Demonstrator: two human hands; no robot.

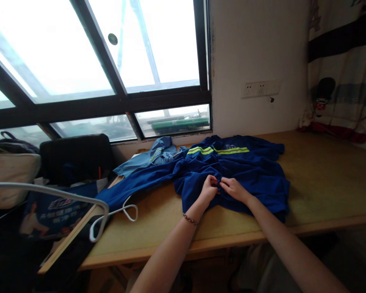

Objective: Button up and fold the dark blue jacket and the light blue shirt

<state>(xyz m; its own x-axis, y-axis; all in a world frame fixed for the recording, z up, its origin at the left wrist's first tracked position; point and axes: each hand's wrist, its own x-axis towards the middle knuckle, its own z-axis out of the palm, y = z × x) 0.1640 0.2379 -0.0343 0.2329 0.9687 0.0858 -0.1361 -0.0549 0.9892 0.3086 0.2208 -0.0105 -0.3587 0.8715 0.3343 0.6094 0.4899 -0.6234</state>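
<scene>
A dark blue work jacket (250, 171) with a yellow reflective stripe across its chest lies spread on the wooden table (320, 179), one sleeve stretched out to the left. My left hand (209, 188) and my right hand (232, 189) meet at the jacket's lower front edge. Both pinch the cloth there between closed fingers, the right hand just beside the left. Any small detail between the fingertips, such as a button, is too small to make out. Behind the outstretched sleeve lies a light blue garment (143, 160), also with a yellow stripe.
A white cable (131, 213) loops on the table's left part, near a pale bent bar (64, 193). Left of the table are a printed bag (56, 219) and a black chair back (76, 156). A window, wall sockets (260, 88) and a curtain (344, 73) stand behind.
</scene>
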